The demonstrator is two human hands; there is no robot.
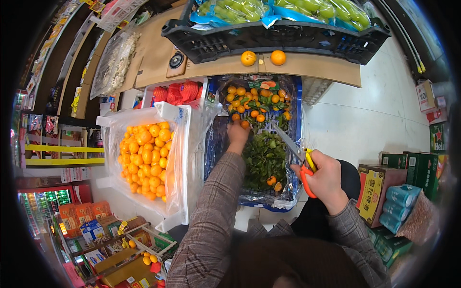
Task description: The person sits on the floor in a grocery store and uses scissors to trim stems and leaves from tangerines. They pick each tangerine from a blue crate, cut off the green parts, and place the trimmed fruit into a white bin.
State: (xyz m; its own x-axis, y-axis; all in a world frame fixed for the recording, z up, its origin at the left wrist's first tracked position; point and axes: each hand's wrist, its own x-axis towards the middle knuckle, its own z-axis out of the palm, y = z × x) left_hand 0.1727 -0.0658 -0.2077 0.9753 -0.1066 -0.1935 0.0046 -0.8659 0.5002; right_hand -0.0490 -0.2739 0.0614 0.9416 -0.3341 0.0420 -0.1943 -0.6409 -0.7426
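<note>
My left hand (238,132) reaches into a plastic-lined blue crate (299,118), its fingers closed around a small mandarin (245,124). Loose mandarins (240,91), some with leaves, fill the far end of that crate. Nearer to me lies a heap of cut green leaves (265,154), with an orange fruit (271,180) and a smaller piece near its edge. My right hand (324,176) grips scissors (293,145) with orange and yellow handles over the crate's right side. Their long blades point toward the far fruit.
A white foam box (183,144) of mandarins (147,158) stands at left. Beyond, cardboard (205,68) bears two mandarins, a phone (176,62) and a black crate (273,39) of bagged grapes (324,10). Drink cartons (381,190) stack at right; shelves (68,64) line the left.
</note>
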